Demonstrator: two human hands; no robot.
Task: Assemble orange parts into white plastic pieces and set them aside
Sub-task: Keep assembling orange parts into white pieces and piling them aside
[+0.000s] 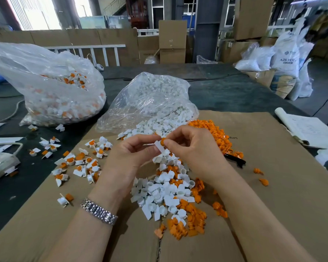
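Observation:
My left hand [130, 154] pinches a white plastic piece [158, 147] above the cardboard. My right hand [193, 148] pinches an orange part [162, 141] against the top of that piece. Below my hands lies a loose heap of white pieces [159, 195], with orange parts [189, 222] mixed along its near and right sides. A larger pile of orange parts [216, 135] sits behind my right hand. Assembled white-and-orange pieces [78, 163] lie scattered to the left.
A flat cardboard sheet [273, 186] covers the dark table. An open clear bag of white pieces [151, 99] lies behind my hands. A bigger bag of assembled pieces [51, 87] stands at the left. A notebook [307, 129] lies at the right, and a black tool [235, 160] by the orange pile.

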